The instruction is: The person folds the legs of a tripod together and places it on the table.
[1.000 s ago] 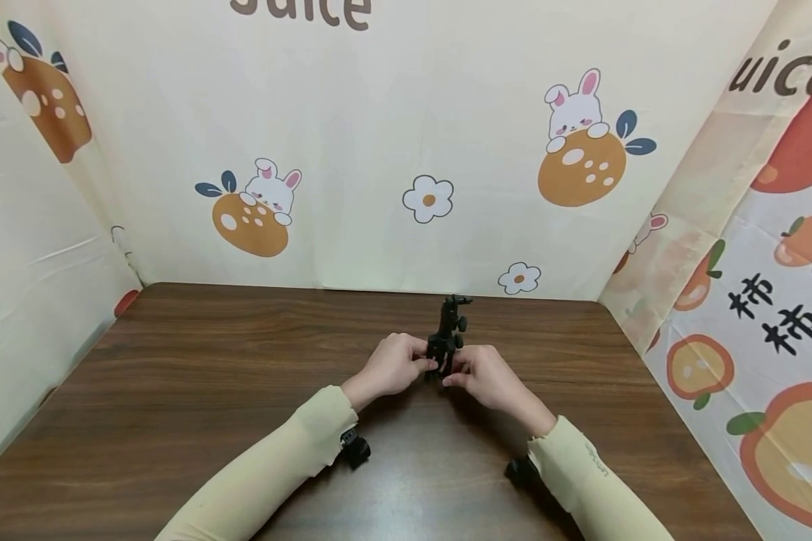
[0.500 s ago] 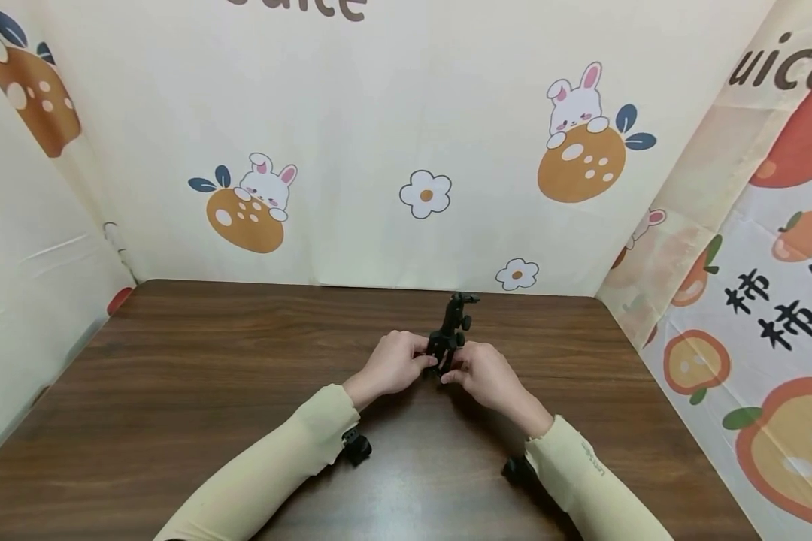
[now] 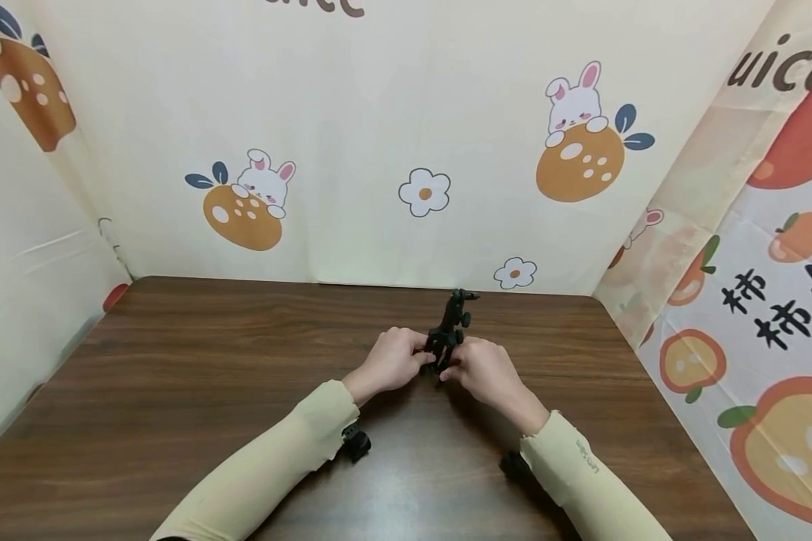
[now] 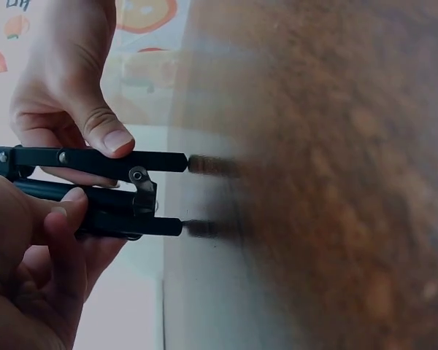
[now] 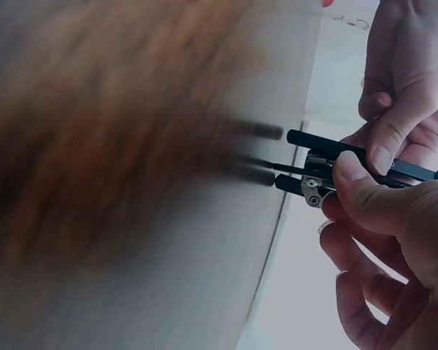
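A small black tripod (image 3: 452, 319) with side knobs stands on the brown wooden table (image 3: 243, 361), its top leaning slightly right. My left hand (image 3: 394, 361) pinches its legs from the left. From the right, my right hand (image 3: 490, 374) grips another leg between thumb and fingers. Up close in the left wrist view, the tripod's dark legs (image 4: 106, 160) run nearly parallel, with a small metal brace between them. The leg tips meet or nearly meet their reflections on the glossy tabletop. My right thumb (image 5: 361, 182) lies over the lower legs in the right wrist view.
Behind the table hangs a pale curtain (image 3: 352, 135) printed with rabbits, fruit and flowers. More printed cloth (image 3: 765, 353) closes off the right side, and white cloth (image 3: 34, 263) the left. A small black camera (image 3: 356, 443) hangs under my left sleeve.
The tripod's top has tipped slightly to the right. Both hands keep hold of its legs, and my right hand has shifted slightly left. The head view has shifted a little.
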{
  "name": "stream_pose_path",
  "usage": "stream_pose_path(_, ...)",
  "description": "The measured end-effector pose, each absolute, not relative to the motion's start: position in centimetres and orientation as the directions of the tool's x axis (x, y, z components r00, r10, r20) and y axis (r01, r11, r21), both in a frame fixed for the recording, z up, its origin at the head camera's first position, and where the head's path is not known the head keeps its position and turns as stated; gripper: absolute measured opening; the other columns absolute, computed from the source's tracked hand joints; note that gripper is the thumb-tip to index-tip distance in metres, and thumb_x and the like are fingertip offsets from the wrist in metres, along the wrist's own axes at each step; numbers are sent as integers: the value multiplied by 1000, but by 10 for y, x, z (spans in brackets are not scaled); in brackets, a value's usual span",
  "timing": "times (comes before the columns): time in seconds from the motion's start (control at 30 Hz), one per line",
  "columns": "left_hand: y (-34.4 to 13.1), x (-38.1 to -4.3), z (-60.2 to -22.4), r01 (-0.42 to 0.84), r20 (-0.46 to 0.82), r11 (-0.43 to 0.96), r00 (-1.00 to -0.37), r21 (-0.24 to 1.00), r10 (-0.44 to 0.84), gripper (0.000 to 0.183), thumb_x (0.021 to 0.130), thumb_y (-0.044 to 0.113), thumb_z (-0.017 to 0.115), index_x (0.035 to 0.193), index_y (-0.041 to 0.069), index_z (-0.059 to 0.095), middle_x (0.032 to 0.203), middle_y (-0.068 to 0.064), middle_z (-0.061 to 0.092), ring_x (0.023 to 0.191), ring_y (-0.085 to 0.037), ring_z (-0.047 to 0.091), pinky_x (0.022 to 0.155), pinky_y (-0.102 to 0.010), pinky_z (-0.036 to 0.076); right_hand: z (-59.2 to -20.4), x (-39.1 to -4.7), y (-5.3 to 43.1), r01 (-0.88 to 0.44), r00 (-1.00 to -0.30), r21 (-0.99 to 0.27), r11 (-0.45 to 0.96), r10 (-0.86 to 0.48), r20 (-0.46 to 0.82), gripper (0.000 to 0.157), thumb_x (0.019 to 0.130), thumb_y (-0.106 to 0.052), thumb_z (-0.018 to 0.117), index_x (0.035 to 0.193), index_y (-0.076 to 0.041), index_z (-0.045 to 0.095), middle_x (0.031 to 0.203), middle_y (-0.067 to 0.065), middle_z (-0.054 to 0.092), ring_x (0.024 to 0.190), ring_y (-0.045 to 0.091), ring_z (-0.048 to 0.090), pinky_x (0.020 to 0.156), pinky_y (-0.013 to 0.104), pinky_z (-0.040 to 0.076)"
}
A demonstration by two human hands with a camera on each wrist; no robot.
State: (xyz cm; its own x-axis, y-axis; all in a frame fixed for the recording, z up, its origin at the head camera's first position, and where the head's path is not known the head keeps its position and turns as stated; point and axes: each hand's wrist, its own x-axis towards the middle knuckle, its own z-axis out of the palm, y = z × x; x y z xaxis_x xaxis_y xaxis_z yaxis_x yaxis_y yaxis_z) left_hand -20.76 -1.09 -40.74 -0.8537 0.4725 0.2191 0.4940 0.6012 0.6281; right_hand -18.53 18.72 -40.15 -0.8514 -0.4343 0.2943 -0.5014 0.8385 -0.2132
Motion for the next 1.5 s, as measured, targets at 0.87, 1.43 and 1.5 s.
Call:
stream_pose_path(0.87, -17, -212, -408, 481, 193, 587, -853, 651, 485, 12, 94, 17, 71, 102, 17, 79, 92, 6, 75, 74, -8, 61, 72, -33, 48, -400, -199, 187, -408, -903, -286, 867, -337, 265, 36, 62, -47, 91, 77, -21, 72, 68, -13, 62, 63, 9, 58, 56, 35, 48)
stream_pose_path(1.43, -27, -219, -415, 275, 52, 386, -866, 880, 497, 18, 90, 12, 75, 108, 14, 78, 101, 4, 74, 78, -15, 64, 55, -32, 51, -382, -196, 214, -374, -919, -716, 589, -340, 200, 44, 83, -21, 84, 121, -6, 69, 104, 5, 71, 91, 22, 68, 78, 36, 55)
stream_pose_path(1.5, -28, -220, -416, 264, 43, 380, -865, 886, 499, 15, 89, 11, 76, 104, 13, 78, 98, 3, 74, 76, -17, 64, 53, -31, 51, -378, -195, 216, -384, -917, -731, 565, -328, 228, 38, 86, -17, 80, 121, -6, 70, 104, 5, 72, 92, 22, 69, 79, 34, 55)
